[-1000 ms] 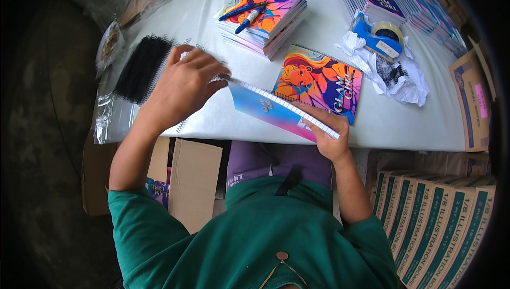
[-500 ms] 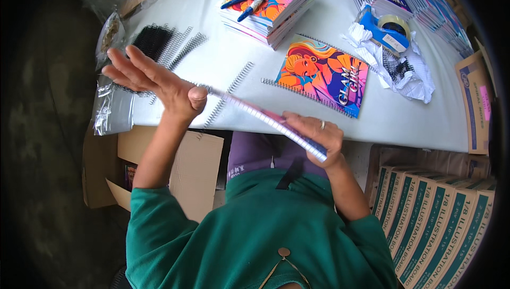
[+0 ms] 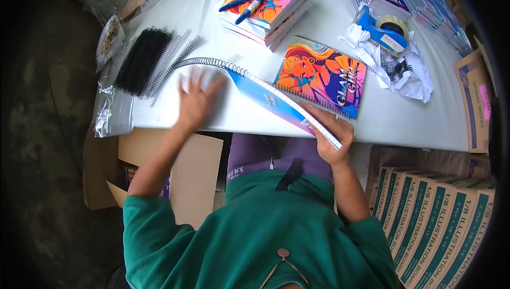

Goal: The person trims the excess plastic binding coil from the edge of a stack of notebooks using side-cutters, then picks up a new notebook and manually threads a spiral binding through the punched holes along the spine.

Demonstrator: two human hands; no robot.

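Observation:
My right hand [image 3: 328,135] grips the near end of a thin blue-covered notebook [image 3: 276,103] held on edge over the white table [image 3: 404,119]. A silver spiral wire [image 3: 212,64] sticks out of its far end. My left hand [image 3: 196,100] is blurred, fingers spread, right at the spiral end of the notebook; whether it touches is unclear. A finished spiral notebook with a colourful cover [image 3: 321,76] lies flat just beyond the held one.
Loose black and silver spiral wires [image 3: 146,60] lie at the table's left on clear plastic. A stack of colourful notebooks [image 3: 268,2] carries two blue pens. A blue tape dispenser [image 3: 382,26] rests on crumpled paper. Cardboard boxes [image 3: 441,209] stand at the right and under the table.
My left hand has swept from the loose wires back toward the notebook's spiral end. The notebook now has a spiral running out of its far end and sits lower over the table.

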